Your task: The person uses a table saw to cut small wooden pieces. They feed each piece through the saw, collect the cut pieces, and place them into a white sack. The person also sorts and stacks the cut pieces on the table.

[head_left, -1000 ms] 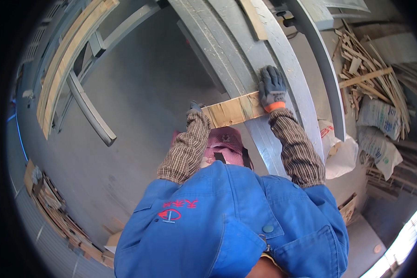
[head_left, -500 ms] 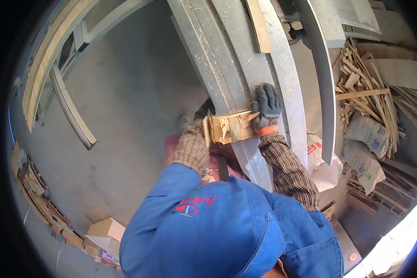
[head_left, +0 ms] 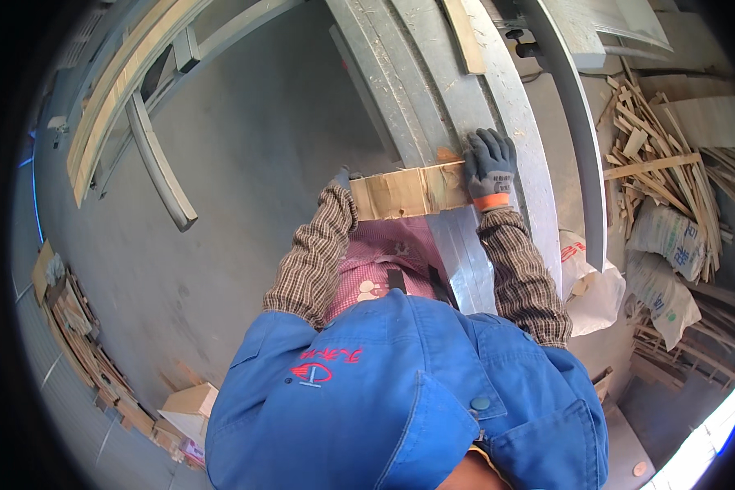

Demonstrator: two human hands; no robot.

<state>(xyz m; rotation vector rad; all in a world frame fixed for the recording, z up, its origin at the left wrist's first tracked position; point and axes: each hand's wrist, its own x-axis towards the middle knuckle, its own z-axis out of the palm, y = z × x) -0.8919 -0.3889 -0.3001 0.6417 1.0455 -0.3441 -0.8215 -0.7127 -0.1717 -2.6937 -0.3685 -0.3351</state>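
A short wooden board with a rough, stained face lies crosswise in front of me. Its right part is over the grey metal machine table; its left part sticks out past the table's edge. My left hand, in a dark glove, is closed on the board's left end, most of its fingers hidden behind the wood. At the other end my right hand, in a grey glove with an orange cuff, holds the board's edge, its fingers reaching forward on the table.
A wood strip lies farther up the table. Right of it stands a curved metal rail. Scrap wood and white sacks are heaped at the right. Racked long beams stand at the left, with stacked boards below.
The board has turned so its broad face shows at full length. My left hand has moved outward and away from me with its end; my right hand stays at the other end, slightly farther forward.
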